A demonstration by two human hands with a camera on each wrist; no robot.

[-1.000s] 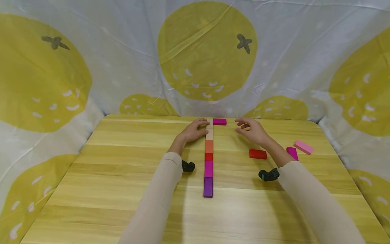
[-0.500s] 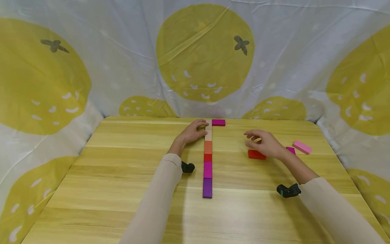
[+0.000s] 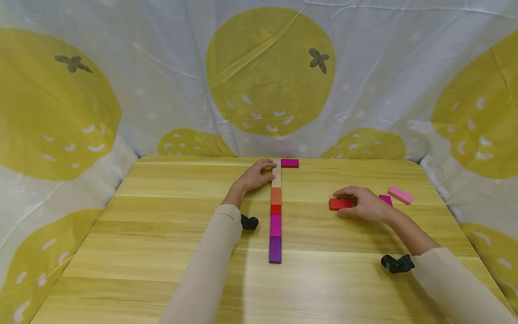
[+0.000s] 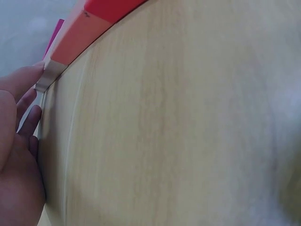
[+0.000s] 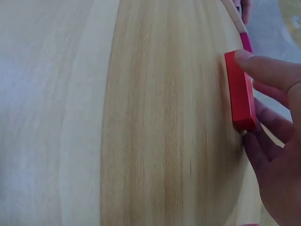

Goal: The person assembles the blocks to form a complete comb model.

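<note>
In the head view, a straight row of flat blocks runs down the table: pale wood blocks [image 3: 276, 181] at the far end, then an orange block [image 3: 276, 195], a red one [image 3: 275, 209], a magenta one [image 3: 275, 225] and a purple block [image 3: 275, 249] nearest. My left hand [image 3: 254, 175] touches the pale end, its fingers loosely bent. A crosswise magenta block [image 3: 289, 163] adjoins that end on the right. Right of the row, my right hand [image 3: 364, 204] pinches a separate red block [image 5: 241, 92] lying on the table, thumb on one side and fingers on the other.
A pink block [image 3: 400, 195] and a magenta block [image 3: 386, 200], partly covered by the right hand, lie farther right. Black wrist devices [image 3: 398, 263] jut from both sleeves. A fruit-patterned cloth [image 3: 182, 90] hangs behind the wooden table [image 3: 162, 252].
My right hand has moved right and nearer, from beside the crosswise magenta block down to the separate red block. My left hand has stayed at the row's far end.
</note>
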